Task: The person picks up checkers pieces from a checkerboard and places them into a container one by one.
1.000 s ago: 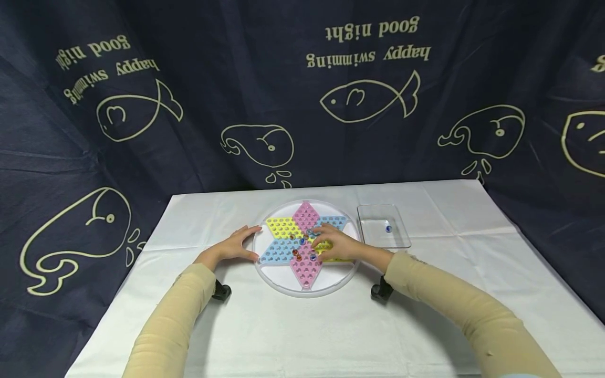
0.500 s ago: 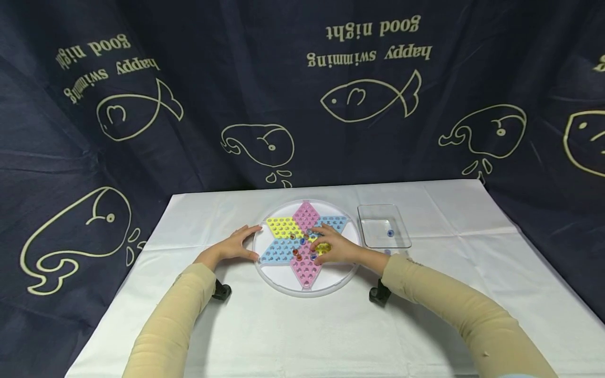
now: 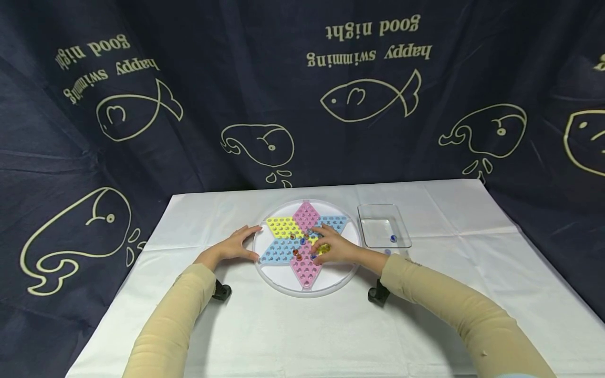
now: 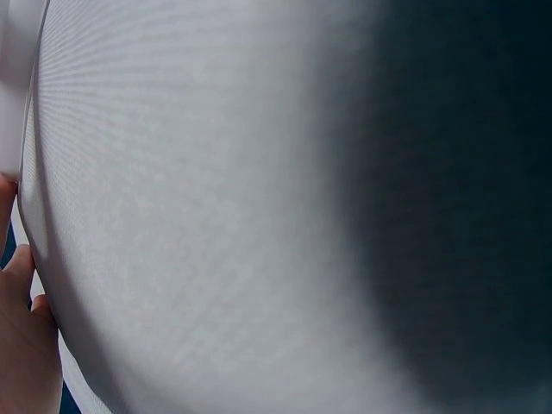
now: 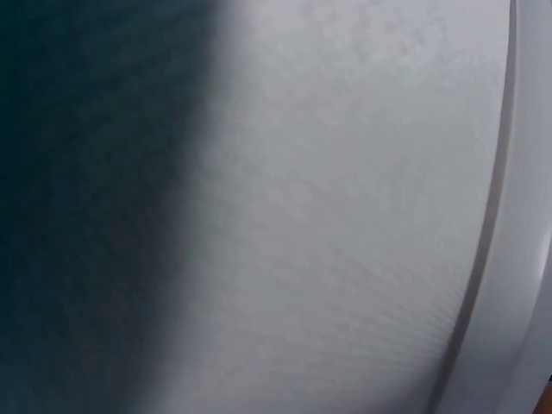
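In the head view a round white Chinese checkers board [image 3: 274, 276] carries a star of pink, yellow and blue points. My left hand [image 3: 233, 245] rests at its left rim, fingers and thumb spread against the edge. Over the right part of the board, my right hand [image 3: 336, 248] has its thumb and index fingertips around a blue marble [image 3: 313, 257] on the pink near point. Red marbles [image 3: 296, 254] sit just left of it, and another blue marble [image 3: 303, 241] lies near the centre. The right hand covers part of the yellow and blue points.
Right of the board stands a clear plastic box [image 3: 376, 226] with one blue marble [image 3: 393, 238] near its front wall. A white cloth [image 3: 293, 336] covers the table. Behind it hangs a dark printed curtain [image 3: 264, 79]. Both wrist views show mostly blurred cloth.
My right hand has shifted slightly left and down, its thumb coming to the blue marble, then stayed still. The marble in the box has rolled toward the front right. The left hand has not moved.
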### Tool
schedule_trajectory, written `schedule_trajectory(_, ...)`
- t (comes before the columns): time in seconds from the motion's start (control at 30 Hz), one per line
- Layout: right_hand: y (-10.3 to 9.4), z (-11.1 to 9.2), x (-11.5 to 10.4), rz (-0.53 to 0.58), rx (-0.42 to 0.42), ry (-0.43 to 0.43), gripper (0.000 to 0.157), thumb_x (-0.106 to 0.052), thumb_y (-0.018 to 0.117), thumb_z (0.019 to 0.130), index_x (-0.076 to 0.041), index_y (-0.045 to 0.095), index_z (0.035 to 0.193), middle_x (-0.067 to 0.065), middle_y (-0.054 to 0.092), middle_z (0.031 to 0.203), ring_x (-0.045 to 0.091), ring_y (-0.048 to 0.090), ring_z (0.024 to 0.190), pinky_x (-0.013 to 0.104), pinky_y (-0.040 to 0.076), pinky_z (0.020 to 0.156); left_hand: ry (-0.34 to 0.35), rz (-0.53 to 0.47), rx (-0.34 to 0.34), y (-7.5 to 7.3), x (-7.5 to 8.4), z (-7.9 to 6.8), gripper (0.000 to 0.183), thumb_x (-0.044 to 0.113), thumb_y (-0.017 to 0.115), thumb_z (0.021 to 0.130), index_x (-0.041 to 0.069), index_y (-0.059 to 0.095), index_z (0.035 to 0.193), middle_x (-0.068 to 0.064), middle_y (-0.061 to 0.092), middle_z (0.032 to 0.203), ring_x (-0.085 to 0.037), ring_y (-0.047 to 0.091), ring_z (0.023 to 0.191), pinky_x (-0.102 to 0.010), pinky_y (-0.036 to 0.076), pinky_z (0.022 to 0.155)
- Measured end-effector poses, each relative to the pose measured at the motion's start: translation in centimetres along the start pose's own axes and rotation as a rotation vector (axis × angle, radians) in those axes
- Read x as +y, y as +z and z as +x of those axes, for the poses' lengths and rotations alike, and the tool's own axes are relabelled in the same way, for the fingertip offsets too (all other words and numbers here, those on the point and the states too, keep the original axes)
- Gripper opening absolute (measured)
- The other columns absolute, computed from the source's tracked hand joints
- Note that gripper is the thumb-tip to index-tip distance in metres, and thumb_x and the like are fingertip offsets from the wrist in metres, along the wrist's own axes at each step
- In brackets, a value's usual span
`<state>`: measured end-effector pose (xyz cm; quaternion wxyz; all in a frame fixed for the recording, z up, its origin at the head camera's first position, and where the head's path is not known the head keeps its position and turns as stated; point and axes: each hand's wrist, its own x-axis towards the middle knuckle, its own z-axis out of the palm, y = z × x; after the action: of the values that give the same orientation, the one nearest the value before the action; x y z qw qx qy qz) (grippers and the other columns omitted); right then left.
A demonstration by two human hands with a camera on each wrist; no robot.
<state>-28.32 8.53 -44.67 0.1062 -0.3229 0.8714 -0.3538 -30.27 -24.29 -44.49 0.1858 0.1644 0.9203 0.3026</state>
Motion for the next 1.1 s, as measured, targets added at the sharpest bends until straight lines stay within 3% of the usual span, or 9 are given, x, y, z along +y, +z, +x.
schedule_trajectory(0.63,-1.8,-0.3,-0.6,-0.018,-0.005,0.032,0.017,-0.022,0.074,0.074,-0.013,0.069,0.088,0.017,0.031,0.146,0.046,0.01,0.136,0.066,0.006,0.105,-0.018,0.0,-0.006,0.1,0.1,0.0,0.098,0.046,0.078,0.065,0.015,0.027,0.143,-0.027,0.007,0.149,-0.045,0.002,0.137,-0.063,0.008,0.107)
schedule_trajectory(1.1,-4.0,-0.6,-0.2,0.025,0.062,0.021,0.016,-0.016,0.074,0.075,-0.01,0.068,0.088,0.019,0.032,0.145,0.045,0.008,0.136,0.068,0.006,0.103,-0.013,0.006,-0.004,0.0,-0.1,0.1,0.098,0.044,0.078,0.066,0.015,0.026,0.144,-0.026,0.007,0.15,-0.045,0.002,0.137,-0.063,0.008,0.106)
